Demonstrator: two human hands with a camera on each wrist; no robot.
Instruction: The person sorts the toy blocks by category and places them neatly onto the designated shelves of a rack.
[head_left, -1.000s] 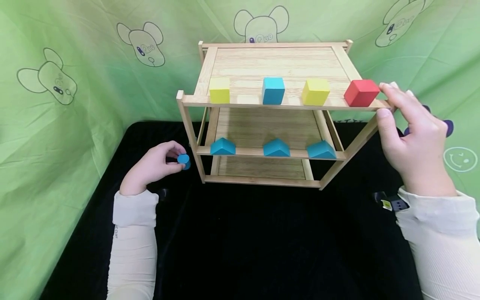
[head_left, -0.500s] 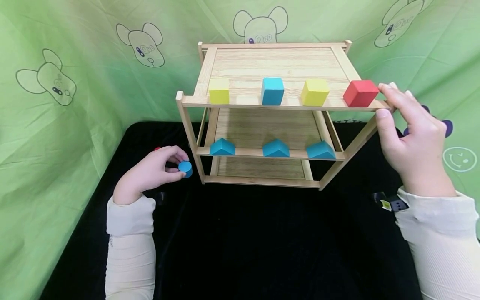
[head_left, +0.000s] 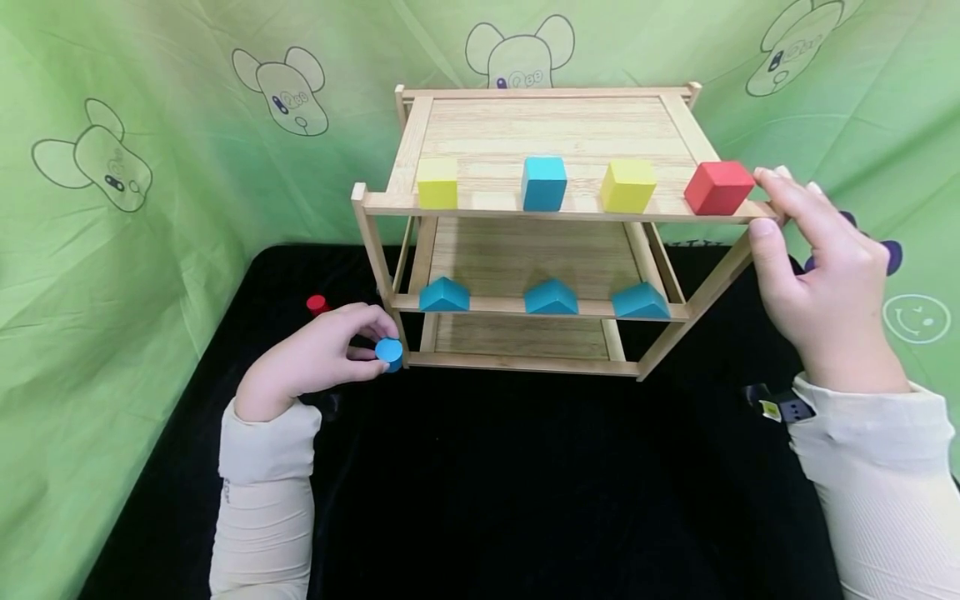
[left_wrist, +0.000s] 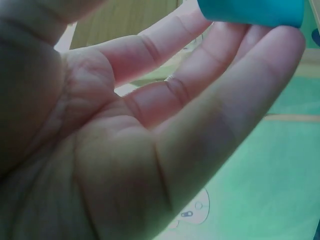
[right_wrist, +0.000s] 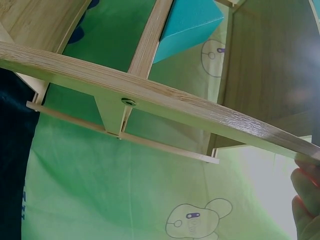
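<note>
My left hand [head_left: 318,358] pinches a blue cylinder block [head_left: 388,354] between thumb and fingertips, beside the lower left leg of the wooden shelf [head_left: 555,125]. In the left wrist view the cylinder [left_wrist: 252,11] sits at the fingertips, cut off by the top edge. At the shelf's top right corner, my right hand [head_left: 843,287] holds the frame, thumb in front and fingers over the top, close to a red cube [head_left: 718,188]. The right wrist view catches only a few fingertips [right_wrist: 306,192] at the post's end.
Along the top shelf's front stand a yellow block [head_left: 438,183], a blue block [head_left: 544,183] and another yellow block [head_left: 628,186]. Three blue triangular blocks [head_left: 551,297] line the middle tier's front. A red cylinder [head_left: 317,305] stands on the black cloth [head_left: 480,483] behind my left hand.
My left hand has carried the blue cylinder right and toward me, up to the shelf's left leg. The red cylinder behind it has come into sight. My right hand has stayed at the corner.
</note>
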